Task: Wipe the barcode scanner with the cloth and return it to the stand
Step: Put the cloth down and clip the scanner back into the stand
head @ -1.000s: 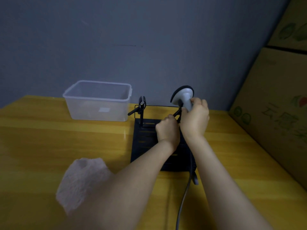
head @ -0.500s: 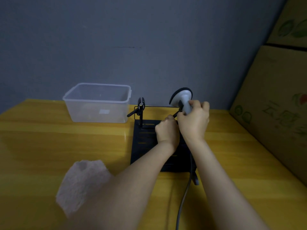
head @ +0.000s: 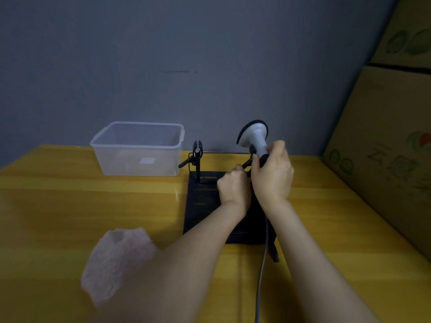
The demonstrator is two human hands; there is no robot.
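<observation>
The grey and black barcode scanner (head: pixel 254 134) stands upright at the right rear of the black stand (head: pixel 205 201), its head facing up and away. My right hand (head: pixel 272 176) is wrapped around the scanner's handle. My left hand (head: pixel 233 187) is closed just left of it, gripping the stand's right clip arm below the scanner. The scanner's grey cable (head: pixel 262 264) runs down toward me. A pale pink cloth (head: pixel 116 257) lies on the yellow table at the near left, partly behind my left forearm.
A clear plastic tub (head: pixel 140 150) sits at the back left of the yellow table (head: pixel 70 206). The stand's left clip (head: pixel 197 157) rises beside it. Cardboard boxes (head: pixel 384 148) line the right edge. A grey wall is behind.
Both hands stay at the scanner and stand; the right hand has shifted slightly on the handle. The view has tilted a little. The cloth has not moved.
</observation>
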